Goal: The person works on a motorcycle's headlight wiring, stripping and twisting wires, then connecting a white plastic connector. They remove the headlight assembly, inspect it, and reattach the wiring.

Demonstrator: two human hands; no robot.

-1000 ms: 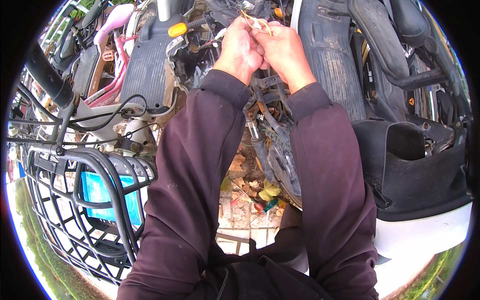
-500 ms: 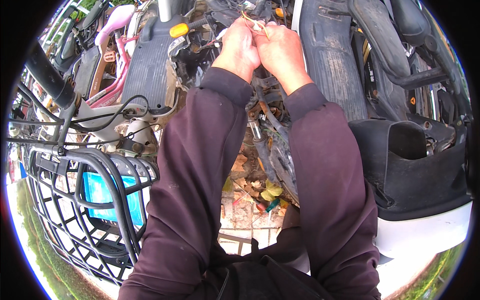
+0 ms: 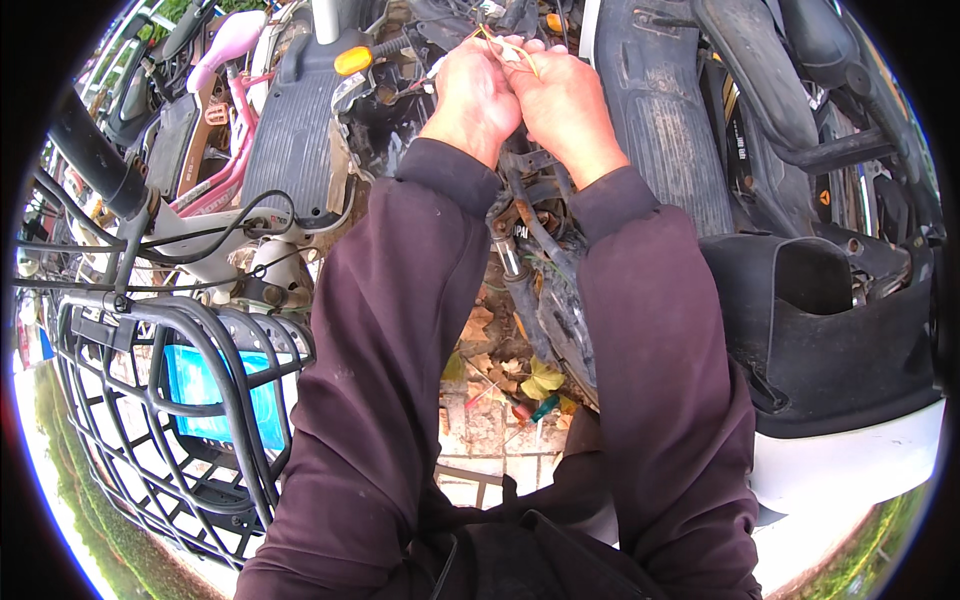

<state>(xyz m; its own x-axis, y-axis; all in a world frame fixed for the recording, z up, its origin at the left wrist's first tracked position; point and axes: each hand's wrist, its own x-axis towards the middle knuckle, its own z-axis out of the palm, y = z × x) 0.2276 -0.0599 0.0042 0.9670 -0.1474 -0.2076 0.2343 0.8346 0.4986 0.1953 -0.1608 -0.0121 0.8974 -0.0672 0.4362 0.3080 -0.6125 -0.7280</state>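
My left hand [image 3: 468,95] and my right hand [image 3: 562,105] meet at the top middle, fingers curled and pressed together around thin yellow wires [image 3: 532,62] with a small whitish piece among them, too small to make out clearly. The wires come out of a dark, worn tangle of scooter parts [image 3: 395,105] just beyond my hands. An orange reflector [image 3: 352,60] sits left of them. Below my wrists run a rusty frame tube [image 3: 530,215] and a silver cylinder [image 3: 508,258]. My fingertips are partly hidden behind each other.
Black wire basket [image 3: 130,400] with blue object [image 3: 220,390], lower left. Pink bicycle [image 3: 235,150] and grey footboard [image 3: 275,160], upper left. Another footboard [image 3: 660,140] and black scooter panel [image 3: 820,360] on the right. Leaves [image 3: 540,380] lie on paving [image 3: 480,430] below.
My hands have shifted slightly, the left a little outward and the right thumb further over the wires. Both still grip the wires; the surroundings look the same.
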